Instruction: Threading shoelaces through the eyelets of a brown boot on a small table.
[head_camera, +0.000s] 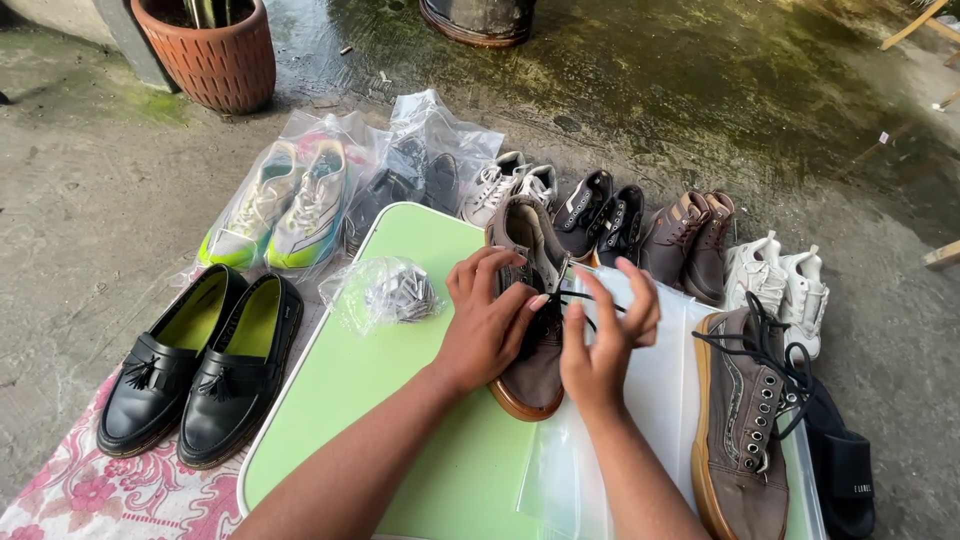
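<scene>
Right now my left hand (487, 322) and right hand (600, 340) each pinch the black lace (590, 298) over the brown shoe (532, 300) on the green bench (400, 400).

- I saw the shoe (530, 300) on the table (350, 400), its mate (740, 420) to the right.
- Loafers (200, 365) lay left of the table on a cloth (90, 490).
- Bagged sneakers (290, 205) lay behind them, a pot (212, 50) farther back.
</scene>
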